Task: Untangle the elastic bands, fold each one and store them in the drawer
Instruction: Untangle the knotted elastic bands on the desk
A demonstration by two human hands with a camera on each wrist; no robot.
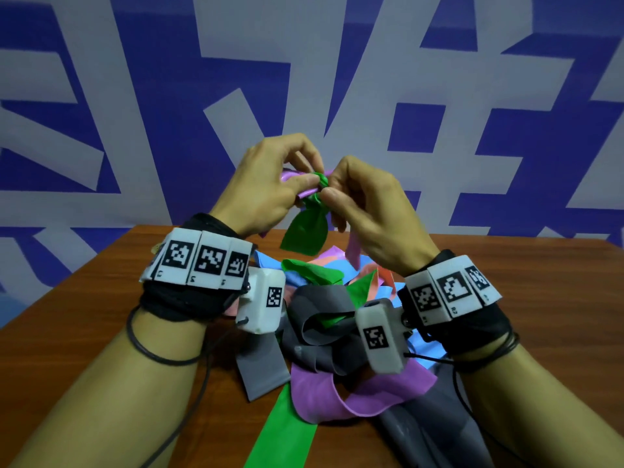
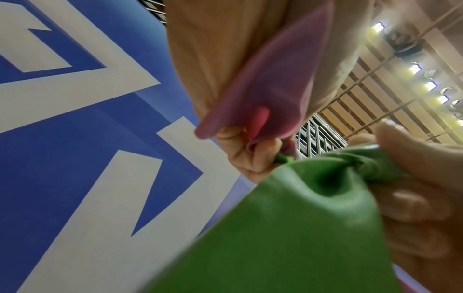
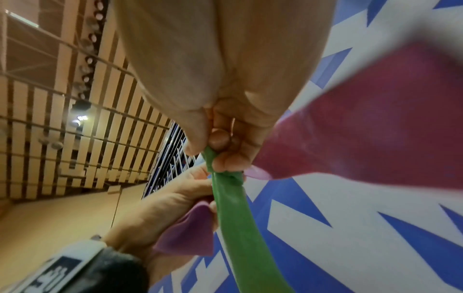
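Note:
Both hands are raised above the table and meet at a knot where a green band (image 1: 305, 233) is tied round a purple band (image 1: 289, 175). My left hand (image 1: 312, 177) pinches the purple band (image 2: 263, 89) right beside the knot. My right hand (image 1: 329, 189) pinches the bunched green band (image 3: 233, 208) at the knot (image 2: 375, 168). The green tail hangs down toward the table. In the right wrist view my right hand (image 3: 220, 150) grips the green strip, and a purple end (image 3: 375, 128) trails off to the right. No drawer is in view.
A tangled pile of bands (image 1: 324, 319) in grey, green, purple, blue and orange lies on the wooden table (image 1: 84, 332) under my wrists. A green strip (image 1: 283, 430) runs to the near edge. A blue-and-white patterned wall (image 1: 135, 113) stands behind the table.

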